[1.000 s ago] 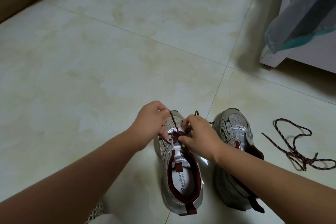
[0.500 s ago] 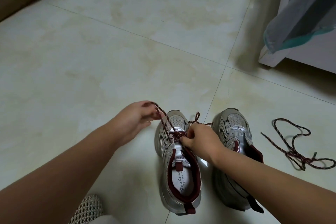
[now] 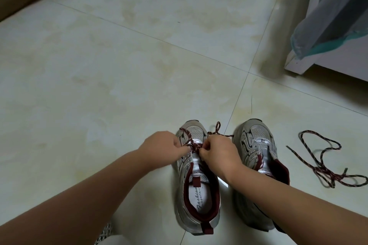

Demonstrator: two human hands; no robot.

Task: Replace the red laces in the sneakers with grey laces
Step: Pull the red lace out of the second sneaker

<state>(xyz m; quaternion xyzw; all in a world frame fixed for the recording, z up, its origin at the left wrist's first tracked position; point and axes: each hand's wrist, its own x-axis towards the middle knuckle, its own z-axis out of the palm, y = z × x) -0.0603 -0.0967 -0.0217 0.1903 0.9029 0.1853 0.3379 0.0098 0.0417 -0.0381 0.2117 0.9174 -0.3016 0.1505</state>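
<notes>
Both hands work at the left shoe (image 3: 196, 181) on the floor (image 3: 119, 85). The left hand (image 3: 163, 148) and right hand (image 3: 218, 154) each have fingers curled, pinching the red lace (image 3: 192, 144) near the toe eyelets. The right shoe (image 3: 258, 157) stands just beside, laceless; its lace (image 3: 326, 165) lies apart. No grey laces show. Uneven pulling could snag the lace in an eyelet or drag the shoe.

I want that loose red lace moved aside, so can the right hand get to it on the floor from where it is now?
Probably yes, once it lets go. The right hand is pinching the red lace on the left sneaker. The loose red lace lies on bare floor beyond the right sneaker, with only that sneaker to cross.
</notes>
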